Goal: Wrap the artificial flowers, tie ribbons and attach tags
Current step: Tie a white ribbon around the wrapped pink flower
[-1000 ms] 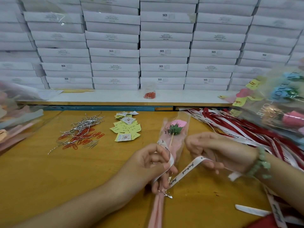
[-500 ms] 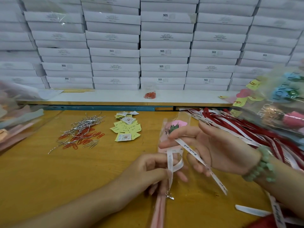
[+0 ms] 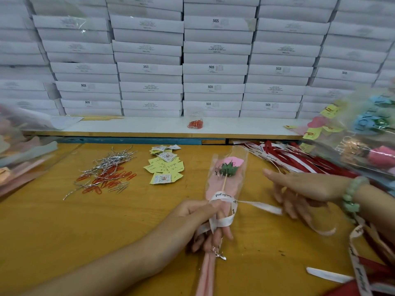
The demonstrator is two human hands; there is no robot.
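Note:
A pink paper flower [image 3: 230,165] with a green leaf lies in a clear printed sleeve on the yellow table [image 3: 64,231]. My left hand [image 3: 198,218] grips the sleeve's gathered stem, where a silver twist tie [image 3: 219,255] sticks out below my fingers. A white printed ribbon [image 3: 222,196] is looped round the stem above and over those fingers. One tail runs taut to the right, to my blurred right hand [image 3: 303,189], whose lower fingers pinch its end while thumb and forefinger point left.
Yellow tags [image 3: 164,167] and a heap of silver twist ties and red paper clips [image 3: 106,174] lie further back. Red and white ribbons [image 3: 299,159] and wrapped flowers [image 3: 367,133] fill the right. A clear bag [image 3: 21,150] sits left; white boxes [image 3: 213,69] stack behind.
The ribbon now circles the stem. My right hand has drawn its tail out to the right, away from the flower. My left hand keeps its grip on the stem.

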